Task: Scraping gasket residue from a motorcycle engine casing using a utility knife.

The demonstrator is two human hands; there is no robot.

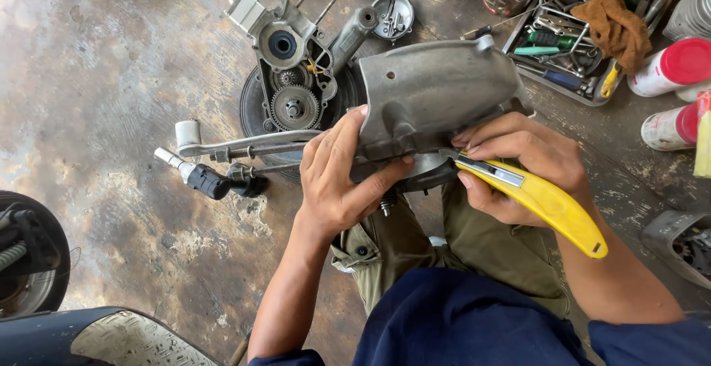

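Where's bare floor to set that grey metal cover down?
Free: the stained concrete floor left of the open engine case with gears, bordered below by the black tyre. Also a patch under the long bolts, beside the left hand. Crowded: top right, around the metal tool tray and red-capped spray cans.

Head-worn camera, looking steeply down, close over lap and floor [111, 114]

Left hand [337, 177] raised before the body, fingers curled, thumb pointing right. Right hand [518, 166] just beside it, fingers clenched, forearm angled in from lower right.
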